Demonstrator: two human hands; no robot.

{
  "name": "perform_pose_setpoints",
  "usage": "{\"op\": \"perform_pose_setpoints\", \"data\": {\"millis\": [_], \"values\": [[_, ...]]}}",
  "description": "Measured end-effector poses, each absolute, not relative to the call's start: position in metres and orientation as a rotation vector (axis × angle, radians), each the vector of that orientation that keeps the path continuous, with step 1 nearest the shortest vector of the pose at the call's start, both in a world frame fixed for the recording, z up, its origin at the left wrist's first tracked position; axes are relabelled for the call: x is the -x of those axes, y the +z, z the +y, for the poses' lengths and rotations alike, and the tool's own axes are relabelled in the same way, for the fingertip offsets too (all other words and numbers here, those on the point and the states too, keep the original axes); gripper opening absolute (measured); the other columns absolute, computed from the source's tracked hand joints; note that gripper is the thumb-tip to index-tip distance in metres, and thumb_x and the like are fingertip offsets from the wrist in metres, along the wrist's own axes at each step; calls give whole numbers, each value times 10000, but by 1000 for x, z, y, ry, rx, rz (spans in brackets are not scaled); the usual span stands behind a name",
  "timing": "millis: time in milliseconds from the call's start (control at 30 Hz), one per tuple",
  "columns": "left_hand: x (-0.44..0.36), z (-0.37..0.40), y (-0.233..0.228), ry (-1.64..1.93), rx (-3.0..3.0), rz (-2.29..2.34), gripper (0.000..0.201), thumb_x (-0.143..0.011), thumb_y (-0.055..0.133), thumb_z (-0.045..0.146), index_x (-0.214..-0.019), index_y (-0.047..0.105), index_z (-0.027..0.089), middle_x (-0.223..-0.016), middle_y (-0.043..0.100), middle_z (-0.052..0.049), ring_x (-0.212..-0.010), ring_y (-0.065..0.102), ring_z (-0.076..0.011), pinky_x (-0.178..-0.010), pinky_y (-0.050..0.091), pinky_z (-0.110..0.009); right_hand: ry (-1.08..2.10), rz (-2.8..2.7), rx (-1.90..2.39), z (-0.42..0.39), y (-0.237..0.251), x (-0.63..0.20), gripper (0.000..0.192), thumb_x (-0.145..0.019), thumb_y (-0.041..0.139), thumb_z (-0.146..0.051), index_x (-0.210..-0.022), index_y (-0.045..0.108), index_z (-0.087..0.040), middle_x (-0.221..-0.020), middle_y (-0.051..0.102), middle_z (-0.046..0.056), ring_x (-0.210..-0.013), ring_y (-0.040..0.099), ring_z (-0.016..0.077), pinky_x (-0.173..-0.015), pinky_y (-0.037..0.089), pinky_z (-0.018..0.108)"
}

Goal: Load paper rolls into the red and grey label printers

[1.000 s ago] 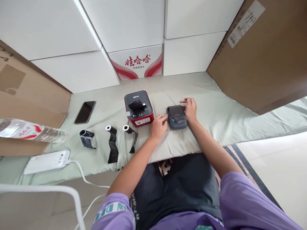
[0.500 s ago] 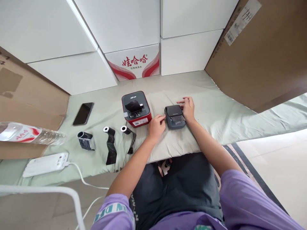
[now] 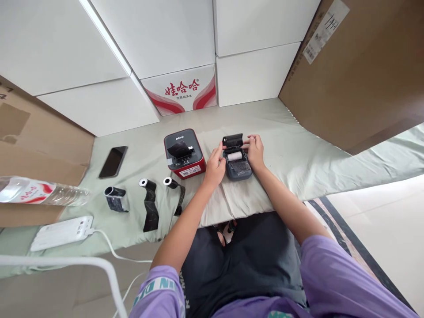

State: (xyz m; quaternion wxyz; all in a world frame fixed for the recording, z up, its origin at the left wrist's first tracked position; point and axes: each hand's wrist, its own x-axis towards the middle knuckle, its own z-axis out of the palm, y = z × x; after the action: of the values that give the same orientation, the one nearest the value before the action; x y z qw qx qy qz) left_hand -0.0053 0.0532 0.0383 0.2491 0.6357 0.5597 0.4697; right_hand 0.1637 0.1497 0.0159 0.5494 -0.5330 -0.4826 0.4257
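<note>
A small dark portable printer [image 3: 239, 170] lies on the cloth-covered surface with its lid [image 3: 232, 141] raised. A white paper roll [image 3: 235, 156] shows in its compartment. My left hand [image 3: 214, 168] grips the printer's left side, the index finger reaching up beside the lid. On the opposite side my right hand [image 3: 255, 152] is closed against the printer's edge, its fingertips partly hidden behind the lid. Left of my left hand stands a larger red and black printer [image 3: 184, 154], with a black strip curling from its top.
Two unrolled black-strip rolls [image 3: 150, 205] [image 3: 175, 187] and a wrapped roll [image 3: 115, 199] lie on the left. Beyond them are a phone [image 3: 113, 162], a water bottle [image 3: 43, 191] and a white power bank [image 3: 62, 232] with cable. Boxes [image 3: 180, 89] line the back; a brown carton [image 3: 357, 75] stands right.
The portable printer's lid has swung up, revealing the paper roll. My left hand has moved up along the printer's left side. My right hand stays at the right side.
</note>
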Motion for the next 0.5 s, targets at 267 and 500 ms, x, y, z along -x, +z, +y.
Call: {"op": "perform_pose_setpoints", "data": {"millis": [267, 500], "values": [[-6, 70, 87, 723, -2145, 1755, 286, -991, 619, 155, -1118, 857, 248, -1124, 818, -96, -1037, 744, -303, -895, 567, -399, 1014, -1162, 1252, 153, 14, -164, 267, -1025, 442, -524, -1083, 483, -266, -949, 709, 21, -682, 724, 173, -680, 553, 319], [-24, 98, 131, -176, -2388, 1805, 300, -987, 629, 169, -1214, 822, 209, -1243, 780, -143, -1175, 727, -326, -939, 568, -391, 978, -1125, 1200, 159, 5, -162, 363, -980, 493, -621, -1045, 497, -265, -874, 687, -1, -598, 664, 149, -615, 524, 299]]}}
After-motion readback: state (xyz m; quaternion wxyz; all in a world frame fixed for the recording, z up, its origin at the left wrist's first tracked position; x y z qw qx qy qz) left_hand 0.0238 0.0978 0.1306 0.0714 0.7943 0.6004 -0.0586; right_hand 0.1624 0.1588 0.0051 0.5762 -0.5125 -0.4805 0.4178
